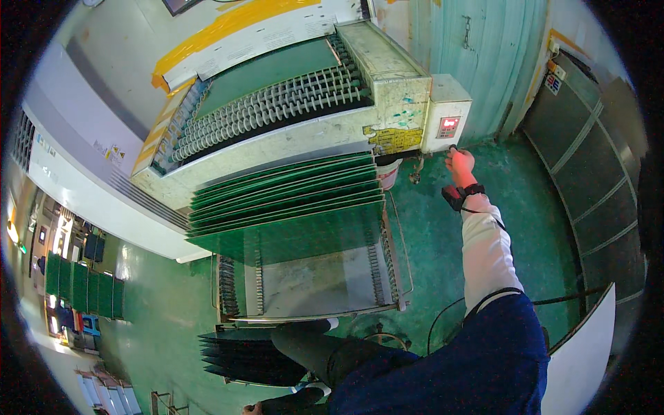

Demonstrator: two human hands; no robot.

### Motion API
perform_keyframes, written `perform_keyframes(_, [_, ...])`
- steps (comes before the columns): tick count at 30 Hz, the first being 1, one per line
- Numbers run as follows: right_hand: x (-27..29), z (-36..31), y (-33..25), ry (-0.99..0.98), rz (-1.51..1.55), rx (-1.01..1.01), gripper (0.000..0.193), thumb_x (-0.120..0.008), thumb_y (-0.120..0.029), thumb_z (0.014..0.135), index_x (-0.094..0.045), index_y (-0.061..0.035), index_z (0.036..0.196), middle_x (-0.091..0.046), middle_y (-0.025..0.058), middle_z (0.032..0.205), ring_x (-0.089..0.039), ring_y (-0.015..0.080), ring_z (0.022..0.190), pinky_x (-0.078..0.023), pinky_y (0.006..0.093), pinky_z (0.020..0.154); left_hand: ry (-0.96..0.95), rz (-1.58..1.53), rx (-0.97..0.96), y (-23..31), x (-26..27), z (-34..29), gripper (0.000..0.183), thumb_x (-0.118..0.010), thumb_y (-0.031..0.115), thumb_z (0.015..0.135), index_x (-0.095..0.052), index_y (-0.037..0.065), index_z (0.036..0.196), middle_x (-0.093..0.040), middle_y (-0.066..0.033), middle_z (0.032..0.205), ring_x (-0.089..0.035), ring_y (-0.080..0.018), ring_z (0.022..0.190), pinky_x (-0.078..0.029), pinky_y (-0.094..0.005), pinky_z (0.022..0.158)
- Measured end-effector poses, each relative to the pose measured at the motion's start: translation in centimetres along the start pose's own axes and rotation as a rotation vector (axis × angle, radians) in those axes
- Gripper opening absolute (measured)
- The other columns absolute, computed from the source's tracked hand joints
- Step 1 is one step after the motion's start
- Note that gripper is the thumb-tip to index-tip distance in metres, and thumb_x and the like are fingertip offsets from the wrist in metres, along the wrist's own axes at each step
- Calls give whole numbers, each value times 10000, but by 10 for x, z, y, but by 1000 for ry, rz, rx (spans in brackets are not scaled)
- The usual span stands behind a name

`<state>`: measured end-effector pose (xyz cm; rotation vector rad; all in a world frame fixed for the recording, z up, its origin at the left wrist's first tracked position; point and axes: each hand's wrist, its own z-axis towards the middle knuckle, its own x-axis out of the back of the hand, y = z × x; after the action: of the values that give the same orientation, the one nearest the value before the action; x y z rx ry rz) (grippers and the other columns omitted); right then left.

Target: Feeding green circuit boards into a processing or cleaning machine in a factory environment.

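Your right hand reaches out to the low front edge of the white box; its fingers are curled in, right by a small dark knob; I cannot tell if they pinch it or just touch it. The knob sits under the red screen; your hand is so near that a slip could turn or bump it the wrong way.

Your left hand only peeks in at the bottom edge; I cannot tell if it is wide, narrow or holding something.

The rollers are to the left of the box, with a big green sheet just behind them; if the rollers run, a loose sleeve or cord near them could get pulled in.

The green boards stand close in the rack, in front of the rollers; your leg is near the rack, so a knock could make the boards rub or tip; the dark boards beside your leg could get kicked; the black cable could catch your foot if you step right.
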<state>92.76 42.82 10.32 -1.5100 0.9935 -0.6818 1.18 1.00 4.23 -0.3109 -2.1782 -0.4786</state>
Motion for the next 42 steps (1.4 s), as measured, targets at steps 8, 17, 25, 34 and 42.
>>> perform_keyframes(8, [3, 5, 3, -8, -7, 6, 272, -675, -200, 882, -583, -4, 1046, -654, 67, 859, -605, 154, 629, -475, 288, 520, -52, 2, 59, 50, 13, -49, 784, -716, 449, 826, -448, -45, 1372, -449, -236, 1423, -422, -373, 1318, -383, -428, 1071])
perform_keyframes(17, [3, 7, 4, -33, 18, 5, 260, -674, -196, 884, -574, -13, 1038, -653, 67, 851, -602, 152, 615, -476, 294, 509, -59, 43, 15, 48, 14, -46, 791, -720, 493, 800, -486, -27, 1349, -478, -233, 1399, -437, -378, 1303, -384, -441, 1062])
perform_keyframes(25, [2, 3, 2, -4, -21, 6, 237, -670, -202, 887, -579, -20, 1009, -655, 67, 844, -616, 159, 630, -491, 300, 523, -54, 34, 6, 39, 12, -39, 811, -720, 490, 804, -463, -38, 1365, -452, -235, 1421, -414, -377, 1323, -373, -432, 1076])
perform_keyframes(34, [3, 11, 5, -16, -18, -12, 258, -657, -203, 893, -586, -12, 1052, -656, 62, 851, -614, 157, 637, -496, 302, 540, -51, 78, 10, 32, 9, -32, 774, -703, 486, 818, -485, -30, 1352, -486, -233, 1392, -441, -373, 1301, -391, -434, 1055])
perform_keyframes(42, [3, 9, 9, -16, -22, -5, 275, -656, -200, 886, -575, -6, 1062, -651, 64, 840, -606, 159, 615, -484, 306, 516, 2, 139, -108, 9, 0, -7, 710, -688, 490, 827, -543, -23, 1296, -554, -225, 1320, -508, -363, 1230, -426, -429, 1005])
